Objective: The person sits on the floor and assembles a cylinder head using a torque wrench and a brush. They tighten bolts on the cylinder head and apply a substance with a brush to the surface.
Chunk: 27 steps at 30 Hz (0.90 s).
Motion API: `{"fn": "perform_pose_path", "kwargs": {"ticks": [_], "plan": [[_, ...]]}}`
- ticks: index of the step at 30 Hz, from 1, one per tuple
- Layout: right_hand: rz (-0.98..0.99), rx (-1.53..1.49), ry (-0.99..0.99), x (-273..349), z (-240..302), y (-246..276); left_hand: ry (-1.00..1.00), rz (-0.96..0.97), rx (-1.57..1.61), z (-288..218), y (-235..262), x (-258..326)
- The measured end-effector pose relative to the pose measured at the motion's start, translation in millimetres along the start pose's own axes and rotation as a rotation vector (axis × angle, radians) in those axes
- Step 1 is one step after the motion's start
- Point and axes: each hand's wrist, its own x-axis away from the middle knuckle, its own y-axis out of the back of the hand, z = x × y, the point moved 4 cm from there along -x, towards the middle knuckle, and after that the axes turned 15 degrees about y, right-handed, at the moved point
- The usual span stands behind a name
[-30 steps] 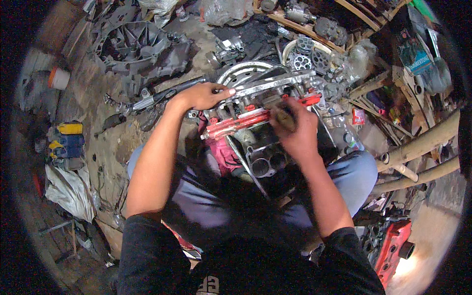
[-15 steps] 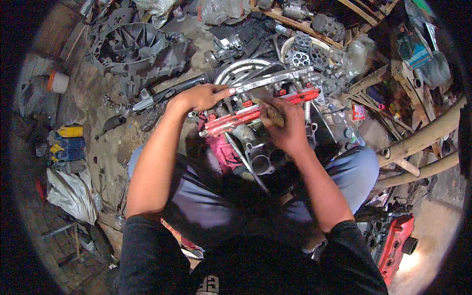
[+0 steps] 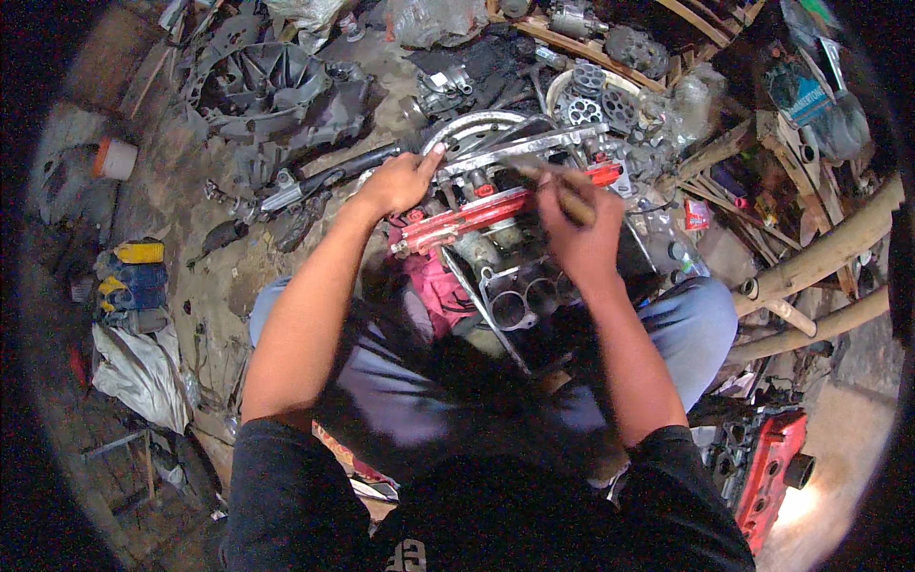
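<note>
A long silver-and-red metal engine part (image 3: 462,223), like a manifold, lies slanted in front of my knees. My left hand (image 3: 398,183) grips its left end, thumb up along the silver flange and the other fingers curled out of sight. In my right hand (image 3: 586,229) is a wooden-handled tool (image 3: 575,206), held over the part's right half. The tool's thin grey front end is smeared by motion, so its exact kind is unclear. Below the part are a metal casting with round bores (image 3: 508,309) and a pink cloth (image 3: 438,291).
Beyond the part lies a round metal wheel rim (image 3: 467,124). A large grey gearbox housing (image 3: 262,91) sits at the far left. Bamboo poles (image 3: 829,234) stick in from the right, and a red engine cover (image 3: 770,467) lies at the lower right.
My right hand has moved slightly right with the tool, whose handle has turned. My left hand has shifted a little left and its thumb now points up along the flange.
</note>
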Motion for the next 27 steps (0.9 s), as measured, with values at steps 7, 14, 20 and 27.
{"fn": "perform_pose_path", "kwargs": {"ticks": [7, 14, 20, 27], "plan": [[0.036, 0.121, 0.066, 1.0, -1.0, -2.0, 0.031, -0.112, 0.011, 1.1, -1.6, 1.7], [-0.017, -0.1, -0.137, 4.9, -16.4, -3.0, 0.096, -0.134, -0.009, 1.8, -2.2, 2.1], [-0.007, 0.293, 0.038, -7.5, -32.0, 11.2, 0.049, -0.163, 0.05, 2.5, -2.2, -1.9], [0.088, 0.09, 0.12, 7.7, -17.6, -6.1, 0.117, -0.112, 0.015, 5.8, -0.7, 2.7]]}}
